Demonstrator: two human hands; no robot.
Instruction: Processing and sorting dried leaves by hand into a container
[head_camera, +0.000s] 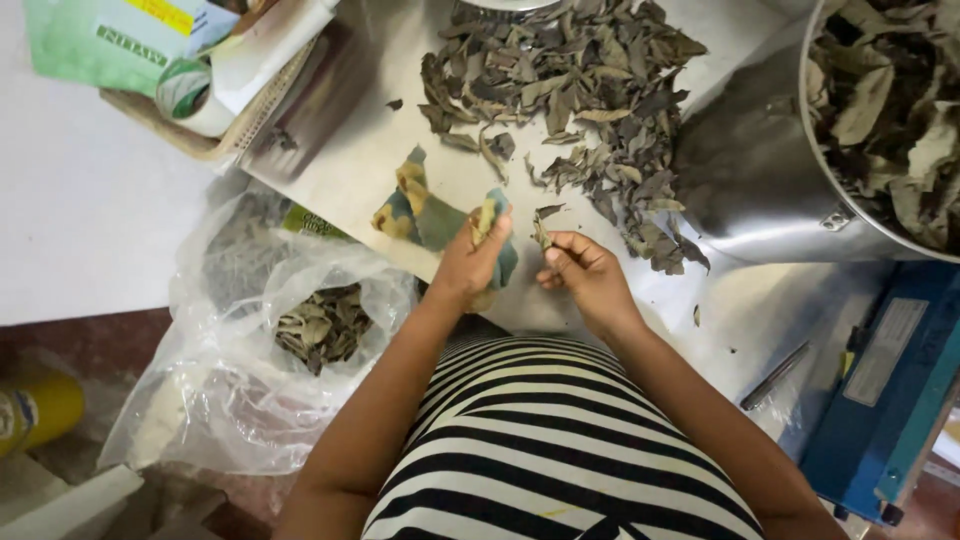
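The left hand (470, 262) is closed around a crumpled cloth with blue and yellow patches (425, 210), which lies on the shiny metal table (350, 160). The right hand (585, 272) pinches one small dry grey-green leaf (541, 232) between thumb and fingertips, just beside the cloth. Behind the hands, a loose pile of dried curled leaves (580, 90) is spread on the table. At the left, lower than the table, an open clear plastic bag (250, 350) holds more of such leaves.

To do this well, I think the grip on the leaf should stay light, because such leaves look brittle and may crumble. The cloth should be kept clear of the pile, so it does not drag leaves away.

The large round steel bowl with leaves (850, 215) is cut off at the right edge. The blue machine (890, 400) is seen only in part. I cannot tell what lies under the cloth.
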